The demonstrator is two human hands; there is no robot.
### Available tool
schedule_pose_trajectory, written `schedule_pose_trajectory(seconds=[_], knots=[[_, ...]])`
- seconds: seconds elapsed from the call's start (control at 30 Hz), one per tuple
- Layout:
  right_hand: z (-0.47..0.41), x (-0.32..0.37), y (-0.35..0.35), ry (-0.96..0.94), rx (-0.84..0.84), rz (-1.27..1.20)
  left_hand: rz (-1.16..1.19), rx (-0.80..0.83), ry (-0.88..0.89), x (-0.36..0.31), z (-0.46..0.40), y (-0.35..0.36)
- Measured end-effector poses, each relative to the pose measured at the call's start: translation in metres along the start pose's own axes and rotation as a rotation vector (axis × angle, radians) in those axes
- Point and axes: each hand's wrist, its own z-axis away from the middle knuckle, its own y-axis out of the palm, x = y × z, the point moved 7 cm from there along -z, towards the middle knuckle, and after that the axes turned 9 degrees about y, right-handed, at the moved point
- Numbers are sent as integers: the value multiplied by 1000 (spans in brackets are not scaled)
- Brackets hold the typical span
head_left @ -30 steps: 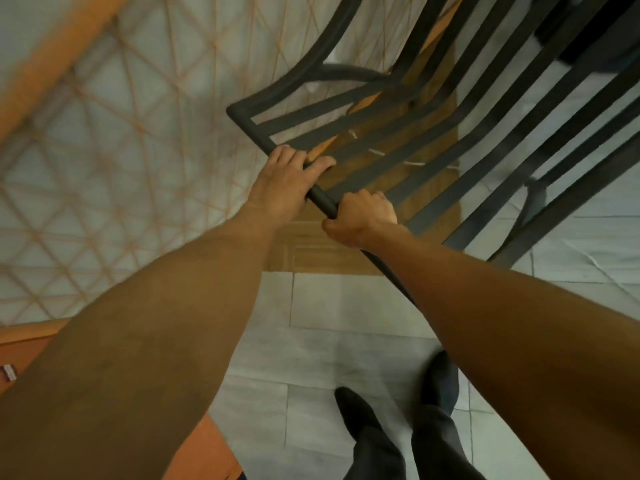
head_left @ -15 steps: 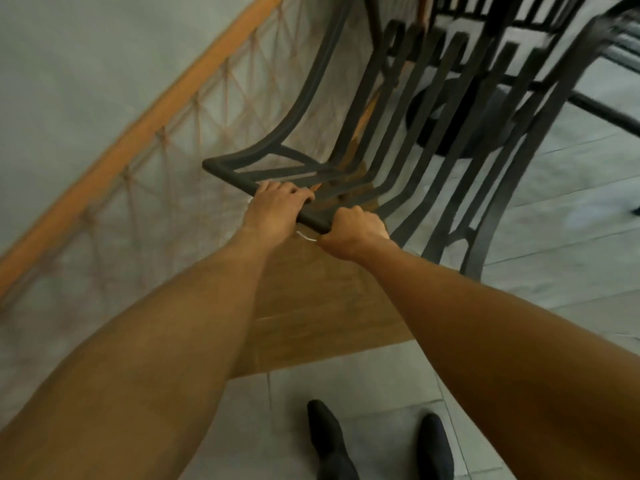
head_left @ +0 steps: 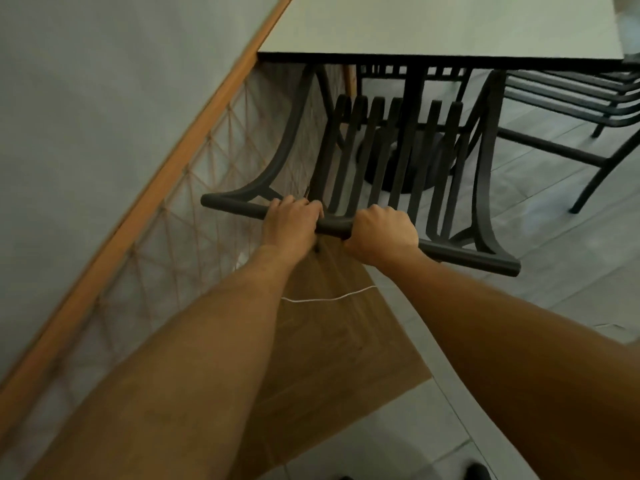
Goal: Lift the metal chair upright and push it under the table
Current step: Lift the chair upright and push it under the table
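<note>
The dark metal chair stands upright in front of me, its slatted back facing me and its seat reaching under the table. The table has a pale top with a dark edge and a black pedestal base behind the slats. My left hand is closed around the chair's top rail left of centre. My right hand grips the same rail just to the right, a short gap of bar between the hands.
A wooden rail with rope netting runs diagonally along the left, close to the chair's left side. Another dark slatted chair stands at the right of the table. Below are pale floor tiles and a brown wooden strip.
The chair has swung from tilted to upright and moved forward toward the table, whose top has come into view. Both hands have kept their hold on the top rail.
</note>
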Motion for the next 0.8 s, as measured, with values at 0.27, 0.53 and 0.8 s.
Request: schedule_pose_trajectory(seconds=[0.27, 0.53, 0.8], knots=[[-45, -15, -27, 90, -91, 71, -34, -6, 37, 5, -60, -12], [-83, -27, -42, 173, 61, 9, -17, 3, 78, 14, -103, -16], [-109, -31, -54, 158, 16, 27, -83, -28, 116, 24, -139, -9]])
